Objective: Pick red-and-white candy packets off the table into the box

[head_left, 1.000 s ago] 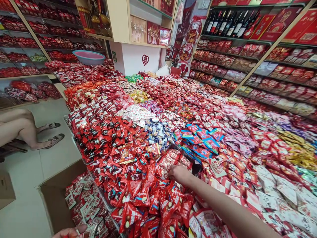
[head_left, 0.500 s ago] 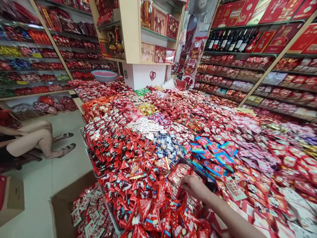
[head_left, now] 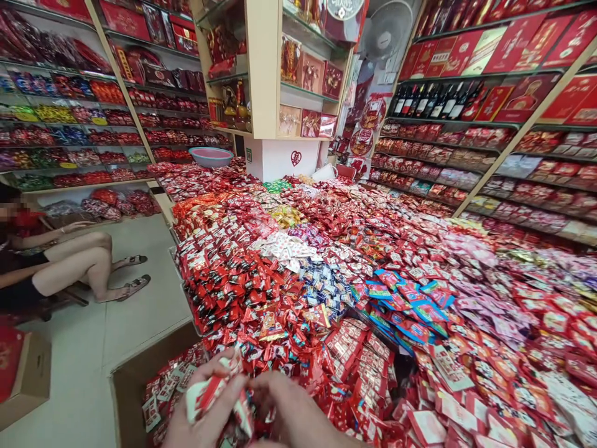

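Note:
At the bottom of the view my left hand (head_left: 217, 420) is closed around a red-and-white packet (head_left: 199, 396), whose upper edge shows between the fingers. Close against it on the right, my right hand (head_left: 291, 407) has its fingers curled in toward the packet; whatever they pinch is hidden. Beneath both hands spread red-wrapped sweets (head_left: 345, 407). Just beyond my right hand lies a heap of red-and-pale patterned packets (head_left: 347, 342). Blue-and-red packets (head_left: 410, 298) are piled farther right.
A cardboard box (head_left: 128, 404) holding packets stands below the counter's left edge. On the left sits a person (head_left: 79, 267) with legs stretched out. Shelves (head_left: 489, 124) of boxes and bottles line the walls. A basin (head_left: 211, 157) rests at the far end of the sweets.
My right hand has come back from the patterned packets toward the lower middle, beside my left hand. My left hand with the red-and-white packet has entered the view. The camera has shifted slightly.

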Motion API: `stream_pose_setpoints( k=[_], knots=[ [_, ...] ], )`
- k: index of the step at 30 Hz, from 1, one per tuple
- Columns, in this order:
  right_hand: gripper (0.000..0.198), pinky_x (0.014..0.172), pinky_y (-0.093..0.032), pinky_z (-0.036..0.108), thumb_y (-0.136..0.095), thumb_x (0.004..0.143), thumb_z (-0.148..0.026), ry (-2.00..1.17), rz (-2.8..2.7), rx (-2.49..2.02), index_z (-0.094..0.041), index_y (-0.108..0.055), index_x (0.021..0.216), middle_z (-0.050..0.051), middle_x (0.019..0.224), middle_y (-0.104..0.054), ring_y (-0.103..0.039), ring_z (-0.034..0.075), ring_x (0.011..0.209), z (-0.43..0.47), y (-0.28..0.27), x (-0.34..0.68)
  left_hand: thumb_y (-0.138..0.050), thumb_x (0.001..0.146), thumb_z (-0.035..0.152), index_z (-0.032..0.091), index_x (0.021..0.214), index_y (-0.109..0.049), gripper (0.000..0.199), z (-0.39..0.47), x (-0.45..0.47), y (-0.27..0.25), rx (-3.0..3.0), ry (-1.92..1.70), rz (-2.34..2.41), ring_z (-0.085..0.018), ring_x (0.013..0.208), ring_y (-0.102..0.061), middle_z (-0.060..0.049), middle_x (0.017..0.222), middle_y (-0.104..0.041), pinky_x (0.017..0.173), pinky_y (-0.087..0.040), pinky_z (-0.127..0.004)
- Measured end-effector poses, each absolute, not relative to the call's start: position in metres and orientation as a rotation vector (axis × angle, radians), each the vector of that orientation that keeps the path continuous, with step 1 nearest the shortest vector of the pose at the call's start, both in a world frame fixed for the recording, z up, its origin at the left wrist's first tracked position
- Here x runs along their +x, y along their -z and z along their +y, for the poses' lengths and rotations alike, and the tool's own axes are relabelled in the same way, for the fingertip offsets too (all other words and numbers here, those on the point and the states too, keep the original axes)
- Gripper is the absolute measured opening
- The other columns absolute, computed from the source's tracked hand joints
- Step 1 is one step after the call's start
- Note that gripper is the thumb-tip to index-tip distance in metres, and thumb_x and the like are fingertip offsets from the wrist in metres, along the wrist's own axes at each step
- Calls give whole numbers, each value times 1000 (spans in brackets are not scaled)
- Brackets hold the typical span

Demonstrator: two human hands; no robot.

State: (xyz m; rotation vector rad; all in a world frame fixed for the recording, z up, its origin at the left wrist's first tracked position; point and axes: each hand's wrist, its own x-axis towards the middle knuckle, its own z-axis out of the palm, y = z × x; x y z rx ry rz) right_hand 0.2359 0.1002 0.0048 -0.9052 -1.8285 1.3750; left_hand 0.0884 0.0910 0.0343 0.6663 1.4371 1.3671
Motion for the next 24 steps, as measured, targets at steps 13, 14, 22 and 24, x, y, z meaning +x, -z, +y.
stream_pose_setpoints(
  k=[13, 14, 22, 24],
  knots=[
    [34, 43, -39, 19, -60, 70, -48, -1856, -1053, -927, -15, -56, 74, -3, 54, -57, -50, 8, 44, 102, -20, 229, -70, 60, 25, 23, 76, -51, 25, 89, 85, -47, 801, -1376, 1320, 0, 41, -40, 1, 112, -52, 37, -32, -16],
    [33, 43, -40, 19, -61, 69, -48, -1846, -1017, -924, -15, -57, 74, -3, 54, -57, -50, 8, 44, 101, -18, 228, -70, 60, 26, 23, 75, -51, 25, 89, 86, -45, 819, -1382, 1325, -2, 46, -44, 1, 112, -51, 39, -35, -16],
    [20, 65, -49, 28, -52, 81, -30, -1097, -1667, -892, -25, -66, 95, 6, 89, -66, -60, 16, 79, 96, -6, 244, -72, 58, 37, 22, 77, -51, 32, 89, 88, -34, 780, -1276, 1390, -4, 41, -43, 0, 104, -56, 34, -35, -18],
    [26, 73, -47, 28, -48, 83, -24, -837, -1910, -838, -27, -62, 105, 7, 98, -64, -58, 16, 86, 94, -5, 249, -74, 55, 38, 22, 78, -51, 36, 88, 87, -31, 720, -1213, 1405, -6, 46, -46, -1, 99, -58, 33, -35, -17]
  ],
)
